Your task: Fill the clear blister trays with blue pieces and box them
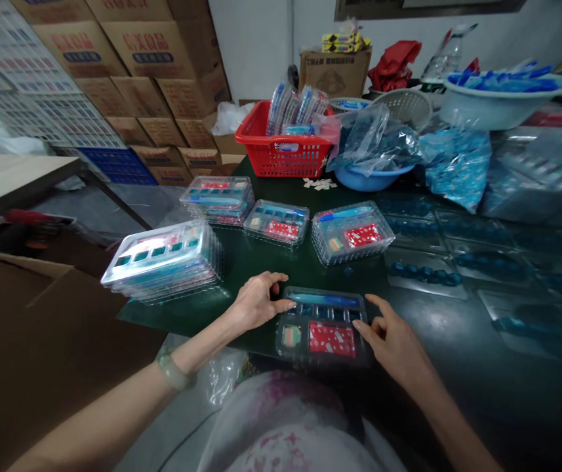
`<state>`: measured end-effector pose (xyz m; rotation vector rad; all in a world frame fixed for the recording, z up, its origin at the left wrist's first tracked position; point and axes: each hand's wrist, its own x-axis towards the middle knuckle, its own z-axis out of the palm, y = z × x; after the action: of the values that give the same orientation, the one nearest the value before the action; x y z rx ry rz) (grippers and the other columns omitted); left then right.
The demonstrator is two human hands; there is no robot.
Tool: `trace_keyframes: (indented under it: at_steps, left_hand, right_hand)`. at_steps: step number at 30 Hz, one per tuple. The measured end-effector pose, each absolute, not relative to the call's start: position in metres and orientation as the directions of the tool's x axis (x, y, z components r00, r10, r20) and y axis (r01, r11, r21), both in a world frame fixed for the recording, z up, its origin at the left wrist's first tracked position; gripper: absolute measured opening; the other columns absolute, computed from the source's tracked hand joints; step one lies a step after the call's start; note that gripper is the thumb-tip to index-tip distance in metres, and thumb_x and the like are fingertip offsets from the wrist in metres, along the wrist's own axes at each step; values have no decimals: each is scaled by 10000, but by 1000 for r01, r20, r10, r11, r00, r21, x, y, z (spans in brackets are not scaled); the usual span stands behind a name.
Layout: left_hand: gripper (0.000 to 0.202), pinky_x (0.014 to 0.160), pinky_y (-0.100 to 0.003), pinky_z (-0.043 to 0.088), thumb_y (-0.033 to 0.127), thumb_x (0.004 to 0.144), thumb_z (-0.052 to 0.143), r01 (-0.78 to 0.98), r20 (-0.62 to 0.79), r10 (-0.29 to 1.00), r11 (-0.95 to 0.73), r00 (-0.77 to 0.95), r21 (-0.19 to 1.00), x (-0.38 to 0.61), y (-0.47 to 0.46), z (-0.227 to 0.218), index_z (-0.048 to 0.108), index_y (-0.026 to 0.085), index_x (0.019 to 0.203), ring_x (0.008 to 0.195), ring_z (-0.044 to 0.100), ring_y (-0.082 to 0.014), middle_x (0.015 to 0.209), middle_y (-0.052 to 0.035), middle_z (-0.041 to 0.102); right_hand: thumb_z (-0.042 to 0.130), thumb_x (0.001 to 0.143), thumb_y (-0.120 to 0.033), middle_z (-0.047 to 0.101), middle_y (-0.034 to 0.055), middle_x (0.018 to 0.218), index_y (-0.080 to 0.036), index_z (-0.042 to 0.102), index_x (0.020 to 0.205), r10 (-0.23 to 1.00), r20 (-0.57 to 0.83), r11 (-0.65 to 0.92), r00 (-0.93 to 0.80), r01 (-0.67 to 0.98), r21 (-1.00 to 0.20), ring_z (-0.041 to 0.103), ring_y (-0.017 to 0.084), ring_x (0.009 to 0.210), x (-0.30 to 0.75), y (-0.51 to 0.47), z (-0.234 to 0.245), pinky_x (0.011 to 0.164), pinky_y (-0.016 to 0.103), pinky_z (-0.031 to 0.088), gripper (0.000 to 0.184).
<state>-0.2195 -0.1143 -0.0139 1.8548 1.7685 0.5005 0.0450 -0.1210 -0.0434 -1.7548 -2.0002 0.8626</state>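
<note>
In front of me, near the table's edge, lies a clear plastic tray (pixel 317 313). It holds a blue pen (pixel 324 299), a row of small dark blue pieces, a pale striped block (pixel 291 336) and a red packet with white marks (pixel 331 338). My left hand (pixel 260 301) is at the tray's upper left corner, thumb on its rim and forefinger bent beside it. At the right side, my right hand (pixel 389 334) has its thumb on the rim and its forefinger by the upper corner. Both hands steady the tray between them.
Filled tray stacks stand at left (pixel 167 262), back left (pixel 219 200) and right (pixel 352 233), with a tray (pixel 277 223) between. Trays with blue pieces (pixel 425 275) lie at right. Behind are a red basket (pixel 285 157), a blue basin (pixel 374 178) and plastic bags (pixel 458 164).
</note>
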Motion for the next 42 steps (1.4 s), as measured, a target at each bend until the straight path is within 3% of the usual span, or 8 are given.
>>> trace_keyframes:
  at_steps: [6, 11, 19, 22, 29, 33, 38, 42]
  left_hand:
    - [616, 808, -403, 374, 483, 644, 568, 846, 167, 936, -351, 309, 402, -189, -129, 13, 438, 184, 1166, 1014, 412, -260, 1110, -118, 436]
    - [1143, 870, -629, 114, 724, 345, 562, 776, -15, 804, -569, 595, 272, -157, -133, 1, 236, 187, 1300, 1182, 143, -448, 1337, -224, 182]
    - [1104, 801, -547, 261, 654, 315, 605, 775, -21, 790, -596, 613, 211, -166, -130, 1, 263, 240, 1279, 932, 415, -325, 1107, -143, 396]
    - [1076, 774, -470, 320, 530, 329, 652, 777, -26, 786, -605, 618, 175, -190, -129, 31, 242, 254, 1284, 849, 431, -262, 1036, -100, 415]
    - [987, 807, -431, 306, 381, 417, 648, 894, 57, 893, -444, 447, -61, -245, -52, 94, 237, 212, 1298, 902, 390, -285, 1037, -111, 415]
    - [1024, 818, -435, 305, 375, 403, 669, 944, -98, 948, -313, 304, -101, -244, 7, 88, 222, 199, 1307, 947, 387, -310, 1072, -127, 415]
    - [1120, 833, -449, 314, 359, 321, 721, 931, -256, 907, -361, 335, -60, -240, 47, 67, 208, 244, 1310, 1016, 393, -338, 1185, -131, 396]
    - [1244, 896, -551, 186, 361, 243, 756, 920, -358, 866, -390, 349, -47, -244, 57, 64, 140, 265, 1320, 1182, 202, -403, 1347, -157, 228]
  right_hand:
    - [393, 787, -424, 517, -48, 554, -207, 341, 1218, 986, -92, 55, -143, 780, -624, 521, 143, 537, 43, -124, -43, 516, 242, 348, 485]
    - [411, 772, -429, 483, -68, 491, -185, 339, 1212, 990, -62, 56, -129, 744, -666, 513, 139, 483, 43, -123, -54, 485, 234, 351, 508]
    - [417, 770, -463, 440, -75, 490, -177, 300, 1218, 978, -36, 114, -204, 675, -729, 494, 135, 469, 47, -123, -63, 499, 238, 388, 544]
    - [415, 779, -466, 418, -80, 497, -184, 270, 1230, 977, -57, 87, -206, 627, -774, 485, 128, 485, 51, -124, -60, 528, 237, 401, 552]
    - [392, 795, -458, 449, -61, 546, -182, 307, 1207, 976, -63, 71, -209, 578, -813, 500, 131, 519, 55, -126, -59, 539, 240, 413, 503]
    - [397, 799, -435, 465, -56, 557, -171, 345, 1190, 973, -25, 114, -230, 573, -812, 496, 127, 526, 57, -125, -66, 535, 236, 397, 474]
    - [411, 793, -424, 475, -43, 584, -170, 426, 1115, 968, -49, 98, -246, 552, -828, 482, 120, 540, 60, -125, -71, 529, 225, 378, 411]
    - [410, 800, -404, 473, -42, 606, -184, 432, 1101, 963, -70, 80, -260, 526, -847, 473, 116, 555, 60, -125, -68, 542, 223, 374, 373]
